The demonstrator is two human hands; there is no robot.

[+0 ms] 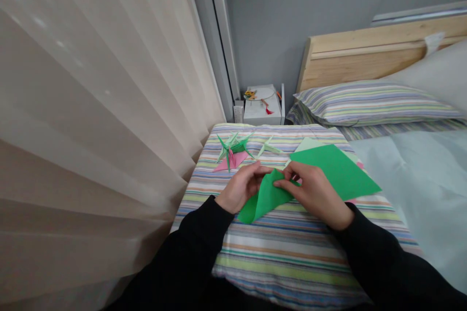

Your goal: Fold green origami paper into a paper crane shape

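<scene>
The folded green paper (pixel 266 198) sits in both hands, just above the striped cloth (pixel 288 257), with its curved fold rising between the grips and a corner pointing down toward the person. The left hand (pixel 242 185) holds it in a narrow pinch at the upper left, and the right hand (pixel 312 193) pinches it at the upper right, thumb and fingers closing on the layers. The exact contact under the fingers is partly hidden.

The paper looks light, thin and fairly stiff. It will likely hold a sharp crease, but it could spring open along the soft curve or slip between layers. The firmest hold is probably near the folded edges, between thumb and fingertips, rather than on the loose bulge.

Just beyond the right hand lies a larger green sheet (pixel 339 170), with paler paper under it. Beyond the left hand stand green and pink origami cranes (pixel 231 153). Farther off are a striped pillow (pixel 372 103) and a white box (pixel 261 112).
</scene>
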